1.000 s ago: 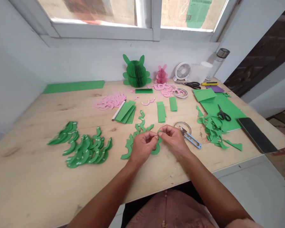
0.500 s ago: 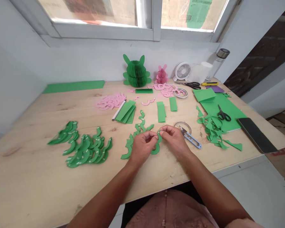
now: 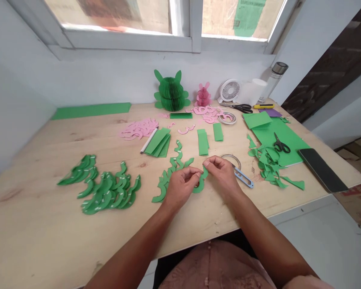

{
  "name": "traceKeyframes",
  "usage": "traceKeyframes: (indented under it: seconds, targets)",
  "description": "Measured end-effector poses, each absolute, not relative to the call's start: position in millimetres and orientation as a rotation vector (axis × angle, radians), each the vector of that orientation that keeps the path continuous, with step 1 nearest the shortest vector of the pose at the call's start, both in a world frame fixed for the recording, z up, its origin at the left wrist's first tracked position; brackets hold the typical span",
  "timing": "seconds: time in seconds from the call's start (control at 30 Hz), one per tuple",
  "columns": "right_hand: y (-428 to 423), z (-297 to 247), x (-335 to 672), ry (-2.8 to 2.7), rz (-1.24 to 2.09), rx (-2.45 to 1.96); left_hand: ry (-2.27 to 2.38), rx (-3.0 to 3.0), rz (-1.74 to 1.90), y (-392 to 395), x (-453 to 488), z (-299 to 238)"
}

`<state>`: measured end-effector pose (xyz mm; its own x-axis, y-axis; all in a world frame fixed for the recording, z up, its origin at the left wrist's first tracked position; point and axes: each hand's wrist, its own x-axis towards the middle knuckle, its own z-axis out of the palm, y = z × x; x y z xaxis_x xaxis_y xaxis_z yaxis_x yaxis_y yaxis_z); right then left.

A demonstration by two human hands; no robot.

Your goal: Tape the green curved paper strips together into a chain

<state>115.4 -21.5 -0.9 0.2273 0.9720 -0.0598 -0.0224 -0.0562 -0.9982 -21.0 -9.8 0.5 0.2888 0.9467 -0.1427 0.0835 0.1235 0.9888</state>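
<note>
Between both hands is a curved green paper cutout, held just above the table. My left hand pinches it from the left, thumb and forefinger together. From the right, my right hand pinches its upper end; the fingertips partly cover that spot. Wavy green paper pieces lie just beyond and left of my left hand. Blue thread snips and a tape roll rest beside my right hand, which partly hides them. Farther left sits a pile of green curved pieces with white strips on them.
Green scraps, black scissors and a phone lie on the right. Folded green cards, a white pen and pink cutouts lie ahead. Green and pink paper figures stand by the wall, near a fan.
My right hand has shifted very slightly on the cutout's upper end and covers more of the thread snips. The whole view has moved a little; both hands still pinch the cutout.
</note>
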Motion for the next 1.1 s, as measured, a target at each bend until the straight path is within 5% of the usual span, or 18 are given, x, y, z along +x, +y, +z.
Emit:
traceKeyframes:
  seconds: [0.5, 1.1]
  targets:
    - [-19, 6, 149, -0.783, 0.763, -1.33, 1.124, 1.253, 0.916, -7, -24, 0]
    - [-32, -3, 202, -1.738, 0.209, -1.989, 1.124, 1.239, 0.909, -9, -24, 2]
